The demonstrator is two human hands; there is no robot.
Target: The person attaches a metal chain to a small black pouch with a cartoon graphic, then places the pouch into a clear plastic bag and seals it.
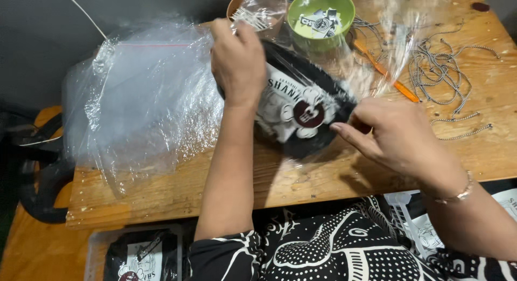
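My left hand [238,63] presses down on the far end of a black card [301,111] with a white flower print, fingers curled over it and over the clear sleeve [334,76] around it. My right hand [396,135] pinches the card's near-right corner through the film, thumb and fingers closed on it. The card lies tilted across the middle of the table [161,195], closer to the far edge than to the near one.

I judge the sleeve the weak point: the film is thin and bunched, and if my right fingers pull against the left hand's hold it could crease, tear at the mouth, or bend the card's corner.

The green bowl [321,14] of small tags and the brown bowl [253,9] sit just past my left knuckles at the far edge; a push forward could knock them. The loose chains [441,76] and the orange tool [385,73] lie near my right hand toward the right edge, and trailing film could snag and drag them. The big pile of bags [140,98] at the left edge overhangs slightly and could slide off if bumped.
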